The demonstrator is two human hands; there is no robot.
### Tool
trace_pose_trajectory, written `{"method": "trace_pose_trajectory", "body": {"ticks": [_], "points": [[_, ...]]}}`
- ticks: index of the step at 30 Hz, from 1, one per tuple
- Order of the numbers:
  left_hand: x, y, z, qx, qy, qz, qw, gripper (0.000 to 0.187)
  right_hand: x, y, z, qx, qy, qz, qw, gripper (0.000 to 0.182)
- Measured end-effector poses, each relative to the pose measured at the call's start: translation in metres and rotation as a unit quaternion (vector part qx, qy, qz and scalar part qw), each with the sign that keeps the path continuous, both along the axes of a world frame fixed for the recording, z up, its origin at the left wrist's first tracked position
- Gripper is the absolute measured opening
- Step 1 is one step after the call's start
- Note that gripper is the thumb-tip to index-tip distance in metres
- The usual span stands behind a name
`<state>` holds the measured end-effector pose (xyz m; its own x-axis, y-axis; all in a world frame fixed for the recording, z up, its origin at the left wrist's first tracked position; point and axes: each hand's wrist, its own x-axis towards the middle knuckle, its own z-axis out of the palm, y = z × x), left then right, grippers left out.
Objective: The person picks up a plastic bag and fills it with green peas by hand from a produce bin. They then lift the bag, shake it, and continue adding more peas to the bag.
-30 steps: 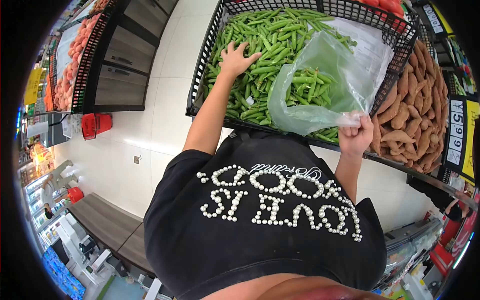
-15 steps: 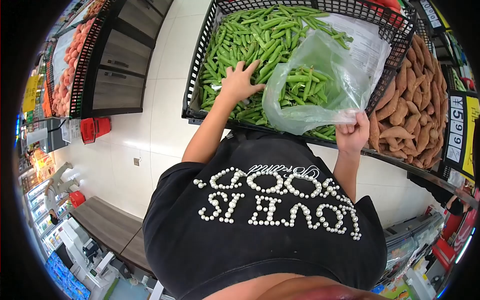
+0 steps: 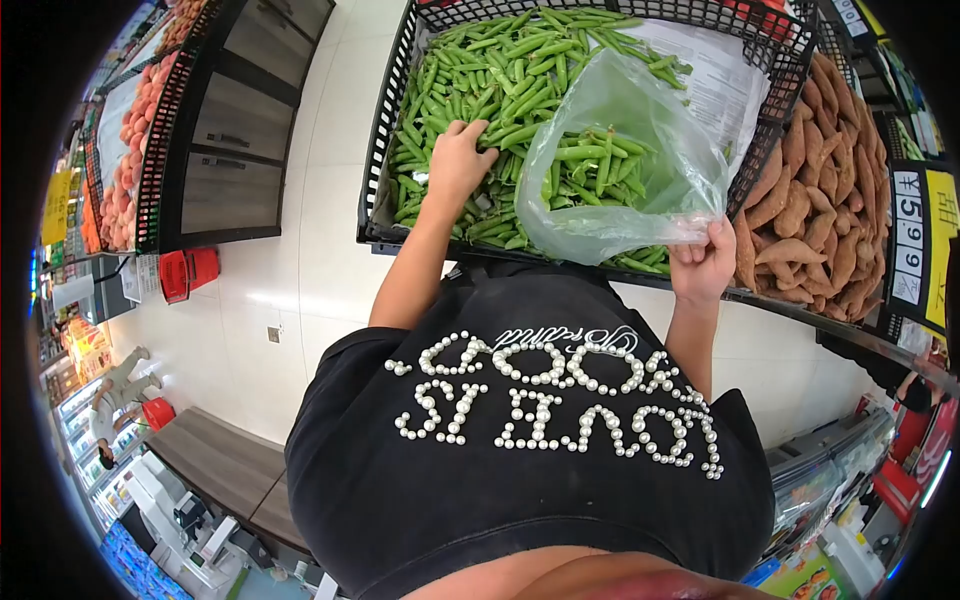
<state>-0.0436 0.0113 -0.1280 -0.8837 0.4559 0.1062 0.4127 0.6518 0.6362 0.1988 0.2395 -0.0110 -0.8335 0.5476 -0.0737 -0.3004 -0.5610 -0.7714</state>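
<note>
My left hand [image 3: 460, 165] is down in the heap of green pea pods [image 3: 500, 70], its fingers curled among the pods and their tips hidden. A clear green plastic bag [image 3: 690, 150] lies over the right part of the heap, its mouth wide and facing me. Inside the bag rests a bunch of pea pods [image 3: 600, 165]. With fingers closed, my right hand [image 3: 705, 262] pinches the bag's near right rim.
A black plastic crate [image 3: 376, 190] lined with printed paper [image 3: 700, 70] holds the pods. Sweet potatoes [image 3: 800, 210] are piled to the right, beside a price sign [image 3: 908, 235]. Left across the tiled floor stand a cabinet [image 3: 235, 130] and a red basket [image 3: 188, 272].
My left hand has drawn slightly left, and its spread fingers have curled in toward the pods. My right hand keeps its pinch on the bag. The view has shifted a little.
</note>
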Motion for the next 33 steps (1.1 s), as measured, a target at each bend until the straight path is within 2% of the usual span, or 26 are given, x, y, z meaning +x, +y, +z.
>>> {"method": "trace_pose_trajectory", "body": {"ticks": [7,12,16,19,20,26,29,33], "points": [[-0.016,-0.010,-0.002,0.103,0.025,-0.001,0.994,0.038,0.006,0.005,-0.005,0.019,0.005,0.020,1.000,0.016],[-0.028,-0.016,0.035,0.128,0.044,0.036,0.990,0.034,0.005,-0.002,0.003,0.001,0.002,-0.003,1.000,0.018],[-0.033,-0.020,0.067,0.241,-0.046,0.053,0.968,0.029,0.004,0.000,0.002,-0.045,0.032,0.022,0.998,0.021],[-0.030,-0.021,0.094,0.274,-0.038,0.045,0.960,0.025,0.003,0.000,0.004,-0.063,0.044,0.030,0.997,0.023],[-0.024,-0.018,0.104,0.364,-0.144,0.043,0.919,0.020,0.003,0.000,0.004,-0.061,0.044,0.031,0.997,0.024],[-0.012,-0.015,0.137,0.462,-0.224,-0.011,0.858,0.016,0.004,0.001,0.003,-0.063,0.034,0.023,0.997,0.022],[-0.009,-0.012,0.164,0.457,-0.217,-0.065,0.860,0.018,0.004,0.001,0.002,-0.056,0.031,0.021,0.998,0.021],[-0.003,-0.006,0.201,0.484,-0.171,-0.189,0.837,0.022,0.004,0.001,0.002,-0.037,0.024,0.016,0.999,0.021]]}}
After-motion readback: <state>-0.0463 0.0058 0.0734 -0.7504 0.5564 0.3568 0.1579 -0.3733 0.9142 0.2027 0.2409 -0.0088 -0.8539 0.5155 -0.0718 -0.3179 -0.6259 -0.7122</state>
